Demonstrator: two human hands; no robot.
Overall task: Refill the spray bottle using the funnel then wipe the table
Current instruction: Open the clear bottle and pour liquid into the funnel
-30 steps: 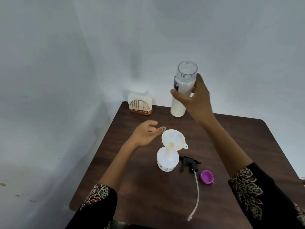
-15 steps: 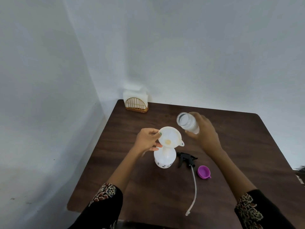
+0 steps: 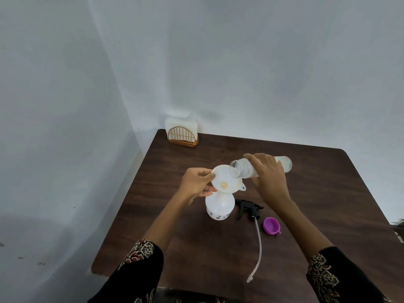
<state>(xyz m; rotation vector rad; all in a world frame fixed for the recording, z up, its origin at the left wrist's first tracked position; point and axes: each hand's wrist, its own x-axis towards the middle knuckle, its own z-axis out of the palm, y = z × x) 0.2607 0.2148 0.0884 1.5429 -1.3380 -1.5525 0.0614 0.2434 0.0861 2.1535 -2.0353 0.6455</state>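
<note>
Right grip: right hand point(image 3: 270, 179) is wrapped round the refill bottle point(image 3: 284, 164), tipped nearly level with its open mouth over the funnel's bowl, so the liquid can run into the wide part and not onto the table.
Left grip: left hand point(image 3: 196, 182) pinches the rim of the funnel point(image 3: 226, 182) on the side away from the pour, likely to keep it from tipping under the stream.
Below the left grip: spray bottle point(image 3: 219, 207) stands upright on the table point(image 3: 328, 193) with the funnel's spout in its neck; how full it is cannot be told.
Toward the person from the right grip: spray head point(image 3: 249, 209) with its dip tube lies flat, set off the bottle so the neck is free; just beside it lies a purple cap point(image 3: 271, 225), open side up.
Far from both grips: napkin holder point(image 3: 182, 134) in the back corner, a likely source for the wiping to come.
Stage: pouring appears to be just starting; whether liquid has reached the funnel is unclear.
Risk: tipping too quickly could overflow the funnel.
</note>
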